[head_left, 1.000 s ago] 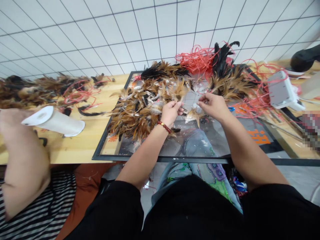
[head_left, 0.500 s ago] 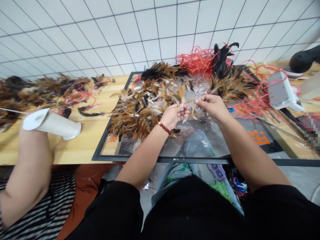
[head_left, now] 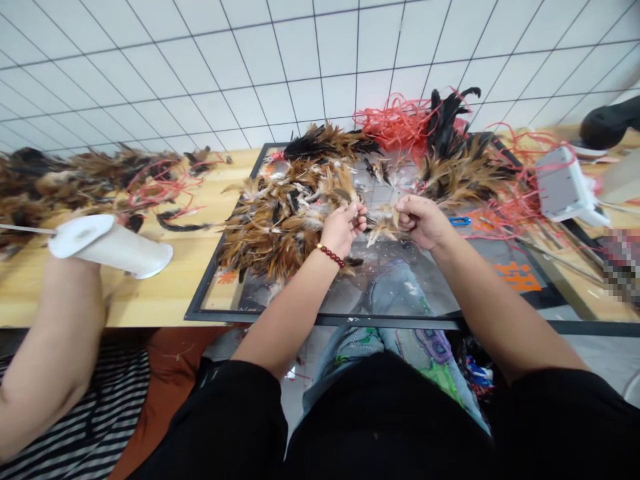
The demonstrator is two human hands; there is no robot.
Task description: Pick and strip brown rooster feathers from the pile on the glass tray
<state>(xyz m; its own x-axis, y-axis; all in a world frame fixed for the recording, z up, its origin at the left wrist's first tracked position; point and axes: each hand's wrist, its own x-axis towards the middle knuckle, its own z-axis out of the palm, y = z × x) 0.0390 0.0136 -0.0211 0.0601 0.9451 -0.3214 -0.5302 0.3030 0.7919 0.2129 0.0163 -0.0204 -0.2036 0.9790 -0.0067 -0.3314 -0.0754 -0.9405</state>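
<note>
My left hand, with a dark red bead bracelet on its wrist, pinches a small brown feather at the right edge of a large pile of brown feathers. My right hand is closed in a pinch, to the right of the left one with a gap between them; what its fingertips hold is too small to make out. Small pale feathers lie between the hands. Under both hands is a glass panel with a black frame. Bundles of brown and black feathers stand behind my right hand.
Pink-red string is heaped by the tiled wall. A blue clip-like item and a white box lie to the right. At the left are more feathers, a person's arm and a white spool.
My right hand has curled its fingers tighter and moved slightly right, widening the gap from my left hand. The white spool at the left has shifted slightly right.
</note>
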